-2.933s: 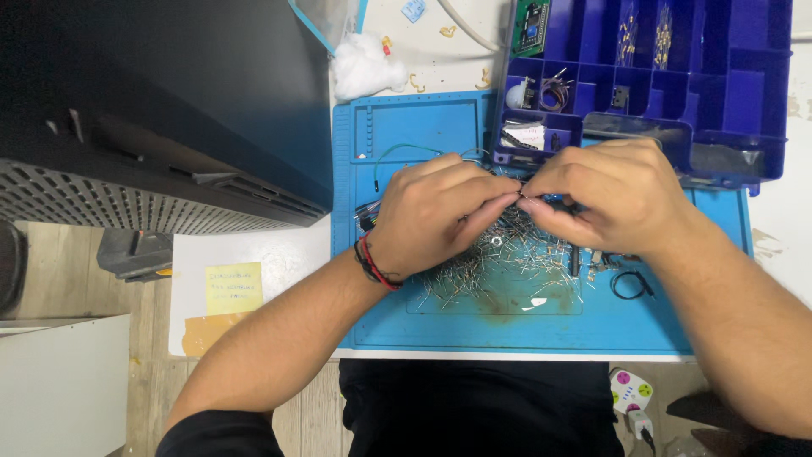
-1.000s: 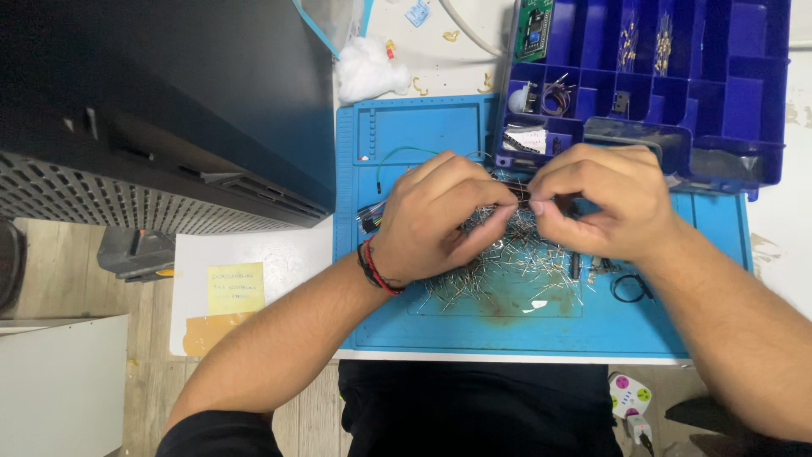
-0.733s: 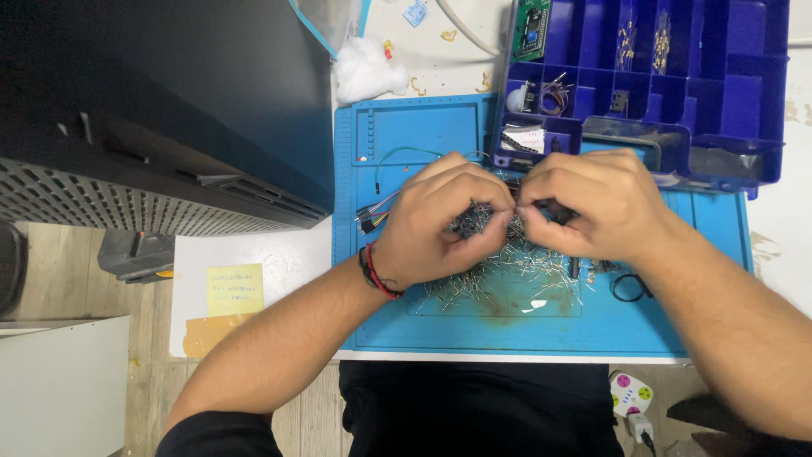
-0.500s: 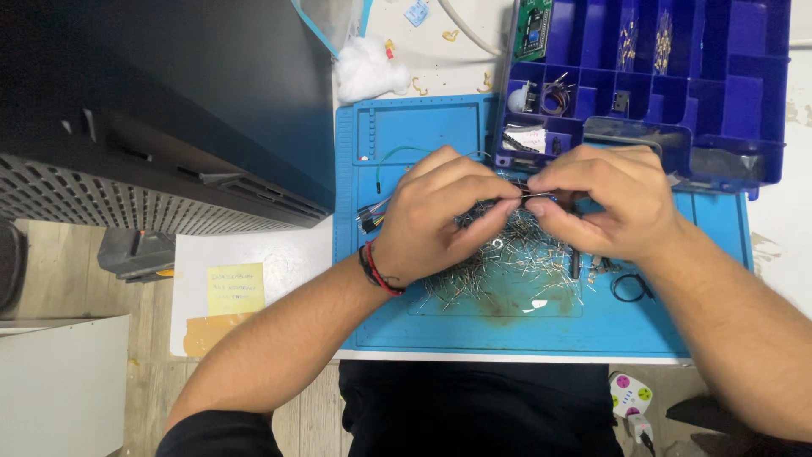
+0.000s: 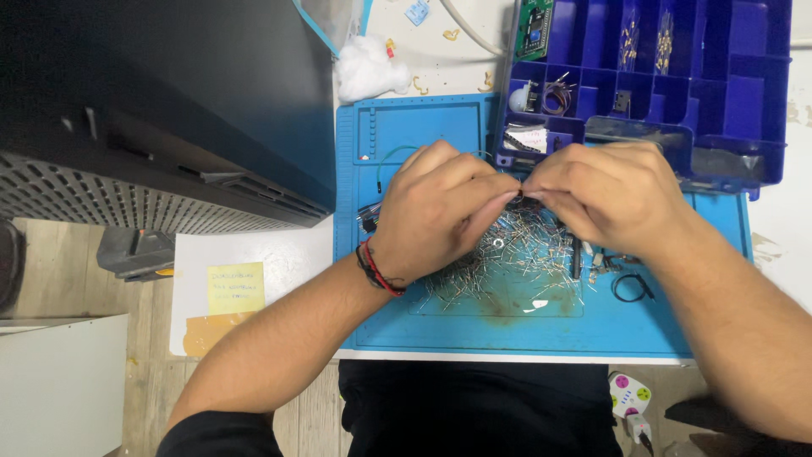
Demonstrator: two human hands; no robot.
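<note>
While both hands meet above a blue silicone work mat [image 5: 423,326], the left hand [image 5: 436,216] and right hand [image 5: 605,195] pinch a small metal component pin [image 5: 523,193] between thumb and forefinger, each grip closed on one end of it. Half a second ago the fingertips stood slightly apart with the pin stretched between them; now they have drawn together until they touch, and the pin is almost hidden in the pinch, which suggests it is being bent or pressed at its middle rather than set down. Whether it is one pin or two joined cannot be told. Just below the grip lies a scattered heap of loose metal pins [image 5: 516,262], with a small washer [image 5: 497,244] among them. A black wire loop [image 5: 628,286] rests below and to the right of the grip, and a bundle of jumper wires [image 5: 369,217] pokes out beside the left hand. Just above the grip sits a purple compartment organiser box [image 5: 719,85] holding small electronic parts, with a green circuit board [image 5: 533,25] at its corner. A wad of white cotton [image 5: 368,72] lies on the surface well above and left of the grip.
</note>
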